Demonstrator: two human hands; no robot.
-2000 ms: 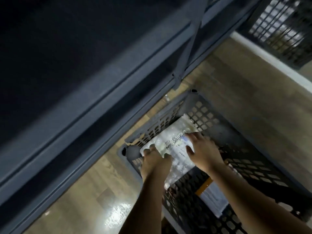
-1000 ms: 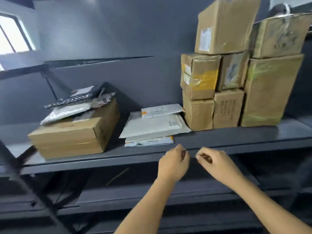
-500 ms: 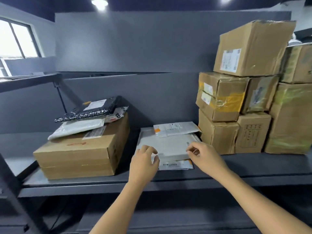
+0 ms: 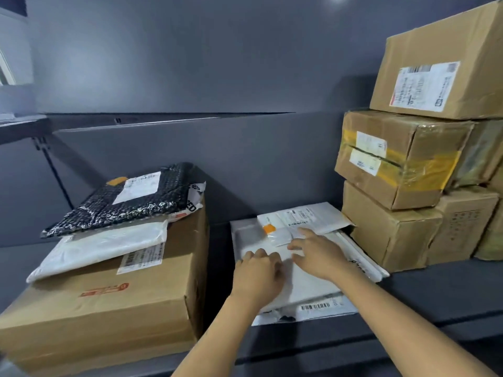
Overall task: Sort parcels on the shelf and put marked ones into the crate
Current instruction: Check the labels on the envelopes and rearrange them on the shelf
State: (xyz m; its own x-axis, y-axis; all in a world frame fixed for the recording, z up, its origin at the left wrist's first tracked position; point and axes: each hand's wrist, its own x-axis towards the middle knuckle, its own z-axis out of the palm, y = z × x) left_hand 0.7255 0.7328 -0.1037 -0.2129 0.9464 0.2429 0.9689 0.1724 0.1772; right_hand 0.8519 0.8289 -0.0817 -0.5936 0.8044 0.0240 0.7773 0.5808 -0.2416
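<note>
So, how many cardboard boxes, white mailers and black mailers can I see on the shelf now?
Cardboard boxes: 7, some cut off by the frame edge
White mailers: 5, as far as the stacks show
Black bubble mailer: 1
Total: 13

we're in a parcel stockroom: a grey metal shelf [image 4: 424, 292] carries stacked labelled cardboard boxes [image 4: 400, 159] at right and courier mailers [image 4: 302, 284] between them
</note>
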